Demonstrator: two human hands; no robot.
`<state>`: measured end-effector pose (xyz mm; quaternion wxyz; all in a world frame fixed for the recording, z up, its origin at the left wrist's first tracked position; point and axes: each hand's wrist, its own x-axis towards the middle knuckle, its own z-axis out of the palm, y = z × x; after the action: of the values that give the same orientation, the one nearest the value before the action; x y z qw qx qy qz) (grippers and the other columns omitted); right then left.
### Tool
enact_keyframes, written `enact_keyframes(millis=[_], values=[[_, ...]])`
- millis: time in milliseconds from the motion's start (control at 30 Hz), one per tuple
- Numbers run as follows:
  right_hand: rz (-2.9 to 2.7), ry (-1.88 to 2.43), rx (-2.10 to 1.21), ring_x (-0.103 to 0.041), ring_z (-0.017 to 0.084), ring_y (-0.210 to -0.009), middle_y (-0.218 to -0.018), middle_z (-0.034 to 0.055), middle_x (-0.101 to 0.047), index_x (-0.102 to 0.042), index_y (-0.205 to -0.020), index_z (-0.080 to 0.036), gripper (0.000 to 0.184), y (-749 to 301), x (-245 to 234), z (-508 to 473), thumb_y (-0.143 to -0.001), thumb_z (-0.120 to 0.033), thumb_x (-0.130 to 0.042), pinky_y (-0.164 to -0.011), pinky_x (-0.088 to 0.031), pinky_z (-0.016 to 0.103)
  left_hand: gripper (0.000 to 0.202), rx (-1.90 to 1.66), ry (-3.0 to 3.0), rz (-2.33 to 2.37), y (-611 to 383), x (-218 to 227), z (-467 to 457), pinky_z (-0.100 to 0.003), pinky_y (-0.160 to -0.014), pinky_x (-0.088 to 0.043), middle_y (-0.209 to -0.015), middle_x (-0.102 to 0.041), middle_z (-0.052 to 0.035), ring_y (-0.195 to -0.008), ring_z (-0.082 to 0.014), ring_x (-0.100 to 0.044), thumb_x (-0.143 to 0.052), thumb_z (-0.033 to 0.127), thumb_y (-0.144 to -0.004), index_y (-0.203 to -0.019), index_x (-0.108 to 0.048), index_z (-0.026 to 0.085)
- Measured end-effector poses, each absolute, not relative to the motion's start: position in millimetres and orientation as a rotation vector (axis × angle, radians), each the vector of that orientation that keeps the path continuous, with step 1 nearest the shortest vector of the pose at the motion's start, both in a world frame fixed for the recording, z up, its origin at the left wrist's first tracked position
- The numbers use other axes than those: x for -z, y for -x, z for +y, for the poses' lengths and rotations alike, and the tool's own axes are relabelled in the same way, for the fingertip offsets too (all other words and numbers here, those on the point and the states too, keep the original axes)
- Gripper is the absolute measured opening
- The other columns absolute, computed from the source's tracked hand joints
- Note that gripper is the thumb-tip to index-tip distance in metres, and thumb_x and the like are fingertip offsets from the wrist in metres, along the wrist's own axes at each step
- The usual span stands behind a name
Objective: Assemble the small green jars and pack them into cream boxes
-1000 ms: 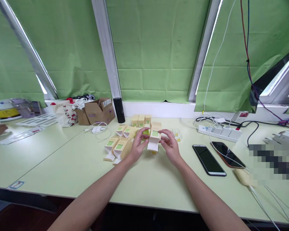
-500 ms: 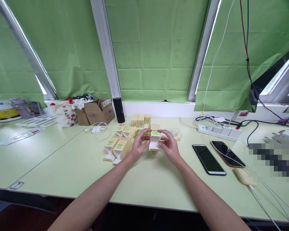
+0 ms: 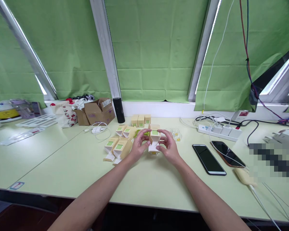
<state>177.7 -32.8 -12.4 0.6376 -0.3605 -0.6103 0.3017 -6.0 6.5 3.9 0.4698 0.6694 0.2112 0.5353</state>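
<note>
A small tan carton with a green label [image 3: 155, 136] is pinched between both my hands over the pale green table [image 3: 62, 166]. My left hand [image 3: 138, 146] grips its left side and my right hand [image 3: 169, 147] its right side, fingers curled. The carton's white bottom flaps hang open above a small yellow item [image 3: 154, 152] on the table. Several more open cartons [image 3: 119, 144] lie just left of my left hand. Three closed cartons [image 3: 141, 120] stand in a row behind.
Two phones [image 3: 209, 159] lie to the right, with a power strip [image 3: 219, 131] and cables beyond. A black cylinder [image 3: 119, 110], cardboard boxes [image 3: 98, 110] and a charger [image 3: 96, 129] sit at the back left. Small clear containers [image 3: 177, 134] rest right of the carton.
The carton has come down slightly toward the table and my hands have closed in around it. A person's hand at the far left edge has gone out of view.
</note>
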Motion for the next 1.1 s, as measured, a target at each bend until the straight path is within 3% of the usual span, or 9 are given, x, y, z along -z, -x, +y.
enact_keyframes(millis=[333, 1100], values=[[-1.453, 0.796, -0.635, -0.069, 0.019, -0.098, -0.138, 0.0089, -0.048, -0.062, -0.133, -0.033, 0.047, -179.9, 12.1, -34.8, -0.087, -0.031, -0.069, -0.088, -0.063, 0.040, 0.045, -1.333, -1.679, 0.586, 3.8, -3.7, 4.4, -0.031, -0.081, -0.054, -0.129, -0.060, -0.0100, -0.087, -0.0150, -0.063, -0.078, 0.031, -0.085, -0.126, -0.062, 0.023], [-1.405, 0.790, -0.685, -0.070, 0.018, -0.096, -0.139, 0.0082, -0.047, -0.066, -0.132, -0.033, 0.041, -178.6, 14.5, -33.2, -0.091, -0.035, -0.071, -0.088, -0.062, 0.039, 0.039, -1.371, -1.738, 0.694, 0.8, 3.4, 5.8, -0.032, -0.085, -0.056, -0.133, -0.057, -0.0085, -0.091, -0.0156, -0.064, -0.073, 0.030, -0.089, -0.125, -0.059, 0.025]])
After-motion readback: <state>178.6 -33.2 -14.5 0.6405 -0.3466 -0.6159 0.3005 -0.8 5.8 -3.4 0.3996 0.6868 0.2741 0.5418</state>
